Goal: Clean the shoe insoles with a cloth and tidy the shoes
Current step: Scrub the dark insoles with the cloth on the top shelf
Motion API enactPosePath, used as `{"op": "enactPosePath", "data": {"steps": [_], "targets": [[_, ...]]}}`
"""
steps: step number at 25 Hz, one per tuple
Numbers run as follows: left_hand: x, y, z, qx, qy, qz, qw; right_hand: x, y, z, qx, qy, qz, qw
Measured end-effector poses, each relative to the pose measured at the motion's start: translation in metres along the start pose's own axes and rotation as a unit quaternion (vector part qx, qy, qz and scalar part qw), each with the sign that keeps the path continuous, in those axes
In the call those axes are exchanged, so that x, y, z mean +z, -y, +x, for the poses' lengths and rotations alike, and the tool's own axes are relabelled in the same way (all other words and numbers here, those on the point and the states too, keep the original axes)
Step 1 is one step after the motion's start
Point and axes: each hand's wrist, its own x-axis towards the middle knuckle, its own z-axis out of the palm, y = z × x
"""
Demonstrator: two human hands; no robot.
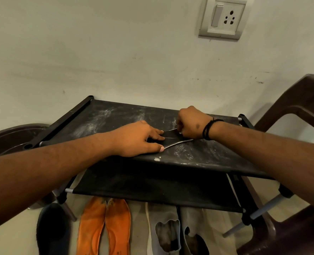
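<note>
- No brand, label or writing can be read on anything here; a faint mark near the heel of one orange insole is too small to make out.
- My left hand [141, 138] lies flat, fingers spread, pressing down one end of a thin dark insole with a pale edge [176, 139] on the top tier of the black fabric shoe rack [115, 116].
- My right hand [191, 123], a black thread band on its wrist, is curled into a fist at the insole's other end; whether it pinches the insole or a cloth I cannot tell, since the fingers are tucked under.
- The dark insole's long axis runs left to right across the shelf, slightly tilted; both ends are covered by my hands, so I cannot say which is toe or heel.
- The shelf fabric is streaked with whitish dust around the insole.
- On the floor below the rack, a pair of orange foam insoles [104, 227] lie side by side, long axes pointing away from me, cut off at the bottom edge.
- To their right, two worn grey insoles [172, 229] with dark patches, partly hidden under the lower tier.
- To the left, a dark shoe [53, 229], dim and hard to make out.
- A white wall switch and socket plate [224, 17] and a brown plastic chair [296, 115] sit at the right.
</note>
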Motion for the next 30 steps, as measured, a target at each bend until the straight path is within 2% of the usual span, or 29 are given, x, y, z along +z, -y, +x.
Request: {"op": "enactPosePath", "data": {"steps": [2,4,6,8,10,12,13,17,18,22,23,26,28,30], "targets": [[0.0,0.0,0.0,0.001,-0.003,0.005,1.0,-0.004,0.004,-0.006,0.001,0.057,0.117,0.992],[0.0,0.0,0.001,0.002,0.0,0.007,1.0,-0.005,-0.001,-0.007,0.028,0.059,0.171,0.983],[0.0,-0.001,0.002,0.0,0.001,0.005,1.0,-0.004,-0.009,0.001,0.052,-0.011,0.083,0.995],[0.0,0.0,0.001,-0.001,0.001,0.003,1.0,0.002,-0.006,0.005,0.051,-0.043,-0.005,0.998],[0.0,0.001,0.0,0.002,0.0,0.004,1.0,0.004,0.0,0.003,0.02,-0.007,0.042,0.999],[0.0,0.001,0.001,0.006,-0.002,0.004,1.0,0.0,0.005,-0.004,0.016,0.057,0.154,0.986],[0.0,0.001,0.001,0.006,-0.002,0.004,1.0,-0.001,0.005,-0.004,0.021,0.059,0.165,0.984],[0.001,0.001,0.001,-0.003,-0.002,0.002,1.0,0.002,0.002,0.006,0.046,-0.041,-0.017,0.998],[0.001,0.001,0.0,-0.003,-0.001,0.006,1.0,0.004,0.006,0.006,0.028,-0.036,-0.017,0.999],[0.0,-0.002,0.001,0.011,0.0,0.025,1.0,0.0,0.019,-0.009,-0.016,0.069,0.149,0.986],[0.0,-0.002,0.001,0.006,0.0,0.024,1.0,0.0,0.016,-0.006,-0.01,0.05,0.129,0.99],[0.001,-0.001,0.001,-0.009,-0.003,0.026,1.0,0.004,0.002,0.004,0.031,-0.035,-0.034,0.998],[0.0,-0.001,0.0,-0.008,-0.001,0.034,0.999,0.005,0.004,0.003,0.017,-0.028,-0.035,0.999],[-0.001,-0.001,-0.001,-0.005,-0.005,0.029,1.0,0.002,0.012,-0.006,-0.023,0.021,0.036,0.999]]}}
